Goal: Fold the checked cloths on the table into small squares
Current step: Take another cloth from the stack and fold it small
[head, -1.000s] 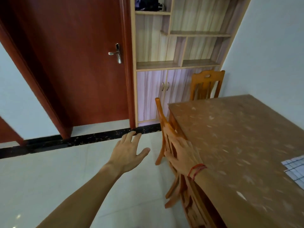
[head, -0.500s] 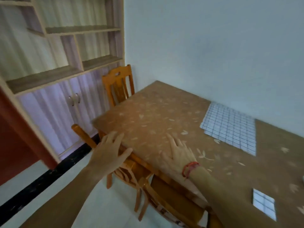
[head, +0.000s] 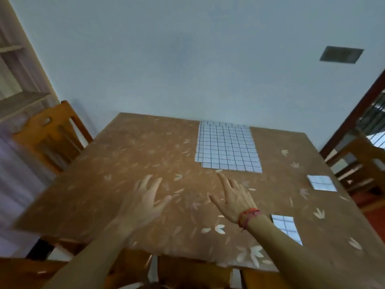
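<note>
Both hands are out flat over the table (head: 129, 159) now, palms down, fingers straight & spread, holding nothing. L hand (head: 145, 197) is blurred and sits over the bare brown top near the front-left part; 0.5 s ago it was off the edge, above the chair by the corner. R hand (head: 231, 197), red string (head: 249, 214) on the wrist, has gone further in vs. before: index tip is just short of the near edge of the big checked cloth (head: 228, 150), can't tell if it touches. That cloth lies open and flat at the back of the table by the wall, right of centre. A folded square (head: 321, 183) lies apart from it towards the right edge, and a second folded piece (head: 286, 227) is just beside my R forearm, partly under it. View has swung round too: 1 s ago I faced the door w/ the table off to the right, then saw the table corner-on; now I face it square, chair (head: 50, 134) and shelf unit (head: 18, 80) pushed to the far left. None of the 3 cloths looks shifted since 0.5 s ago.
</note>
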`<action>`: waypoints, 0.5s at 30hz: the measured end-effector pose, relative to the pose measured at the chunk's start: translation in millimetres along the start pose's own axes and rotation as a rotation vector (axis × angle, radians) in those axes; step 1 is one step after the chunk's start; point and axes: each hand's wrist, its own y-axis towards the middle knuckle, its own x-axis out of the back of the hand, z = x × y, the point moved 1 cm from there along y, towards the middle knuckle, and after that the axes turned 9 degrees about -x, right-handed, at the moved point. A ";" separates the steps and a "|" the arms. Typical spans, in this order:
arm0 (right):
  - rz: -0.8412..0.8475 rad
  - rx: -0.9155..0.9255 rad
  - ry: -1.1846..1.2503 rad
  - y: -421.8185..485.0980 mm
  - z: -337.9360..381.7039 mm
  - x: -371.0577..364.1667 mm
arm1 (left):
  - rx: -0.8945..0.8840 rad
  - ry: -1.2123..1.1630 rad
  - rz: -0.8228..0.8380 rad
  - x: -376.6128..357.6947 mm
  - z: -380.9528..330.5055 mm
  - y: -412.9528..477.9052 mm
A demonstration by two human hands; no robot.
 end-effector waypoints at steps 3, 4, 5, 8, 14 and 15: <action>0.000 -0.049 0.016 25.0 -22.4 -0.5 | -0.052 -0.007 0.018 -9.1 -12.0 37.6; 0.003 -0.068 0.014 33.3 -29.1 -1.1 | -0.065 -0.018 0.017 -14.1 -14.7 48.8; 0.004 -0.085 0.010 41.2 -35.7 -2.5 | -0.076 -0.031 0.019 -19.6 -17.2 59.0; 0.008 -0.128 0.016 59.0 -50.9 -5.8 | -0.106 -0.050 0.042 -34.8 -21.8 85.7; 0.019 -0.188 0.019 84.5 -72.2 -15.7 | -0.147 -0.068 0.078 -57.5 -33.3 125.9; 0.019 -0.193 0.011 88.1 -74.8 -18.2 | -0.154 -0.064 0.082 -61.7 -33.6 132.6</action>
